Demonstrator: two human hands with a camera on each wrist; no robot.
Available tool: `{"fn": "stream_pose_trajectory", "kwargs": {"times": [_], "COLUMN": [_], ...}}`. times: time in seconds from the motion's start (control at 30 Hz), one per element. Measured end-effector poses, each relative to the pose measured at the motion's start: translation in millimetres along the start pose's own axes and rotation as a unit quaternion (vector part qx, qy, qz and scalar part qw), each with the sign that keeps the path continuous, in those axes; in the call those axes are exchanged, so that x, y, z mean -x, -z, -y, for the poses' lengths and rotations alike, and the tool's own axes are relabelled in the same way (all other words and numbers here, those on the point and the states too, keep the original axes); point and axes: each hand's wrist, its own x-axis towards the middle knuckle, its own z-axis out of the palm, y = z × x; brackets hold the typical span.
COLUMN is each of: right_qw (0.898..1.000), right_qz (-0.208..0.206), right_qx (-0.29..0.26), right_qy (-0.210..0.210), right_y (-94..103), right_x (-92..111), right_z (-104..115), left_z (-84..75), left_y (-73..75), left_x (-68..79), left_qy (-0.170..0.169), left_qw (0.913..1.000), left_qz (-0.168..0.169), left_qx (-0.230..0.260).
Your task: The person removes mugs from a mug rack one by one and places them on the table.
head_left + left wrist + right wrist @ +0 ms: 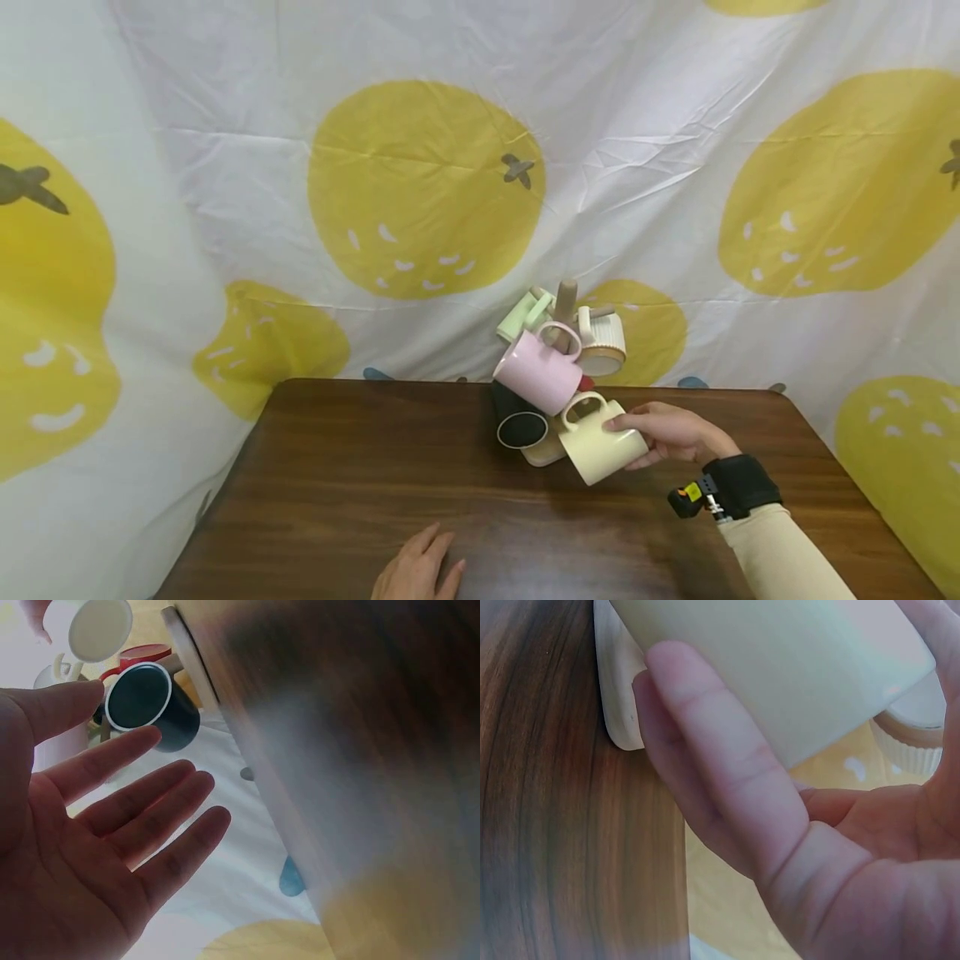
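I note a dark wood-grained table (360, 492) across the lower frame, creased fruit-print cloth (622, 125) behind; right of centre, the right hand (671, 433) pinches a smooth, cylindrical yellow mug (600, 446) between thumb and fingers; at bottom centre, the left hand (416, 571) extends its fingers, mostly apart; the left wrist view adds its palm and a red cup's (146, 652) rim.

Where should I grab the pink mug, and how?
Probably grip round the body of the pink mug, coming from the front left. Its handle loops up beside the wooden post, perhaps hooked there, while the rounded body faces out. The yellow mug in the right hand crowds its lower right side.
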Motion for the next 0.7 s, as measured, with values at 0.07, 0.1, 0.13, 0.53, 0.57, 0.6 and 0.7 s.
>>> {"fn": "stream_pose_trajectory", "kwargs": {"times": [0.07,0.1,0.13,0.53,0.57,0.6,0.7], "right_qw": [1.0,1.0,1.0,0.999,0.999,0.998,0.998], "right_qz": [0.004,0.008,0.011,0.05,0.053,0.055,0.057], "right_qx": [0.001,0.0,0.0,0.005,0.007,0.007,0.012], "right_qy": [0.001,0.0,0.0,0.005,0.006,0.006,0.007], "right_y": [1.3,2.0,2.5,2.1,1.8,1.5,0.4], "right_x": [2.1,3.3,4.5,17.7,18.8,19.6,21.6], "right_z": [-1.0,-1.6,-2.1,-6.7,-6.7,-6.7,-6.0], "left_z": [-0.4,-0.7,-1.0,-5.5,-5.8,-6.2,-7.3], "left_y": [0.3,0.6,1.1,4.5,4.3,4.3,4.9], "left_x": [-0.2,-0.5,-0.9,-3.9,-3.9,-3.7,-4.6], "left_qy": [-0.005,-0.005,-0.006,-0.004,-0.007,-0.01,-0.017], "left_qw": [1.0,1.0,1.0,0.9979,0.9979,0.9981,0.9981], "left_qz": [-0.001,0.002,0.007,0.048,0.047,0.045,0.045], "left_qx": [-0.003,-0.001,0.002,0.045,0.044,0.041,0.037]}}
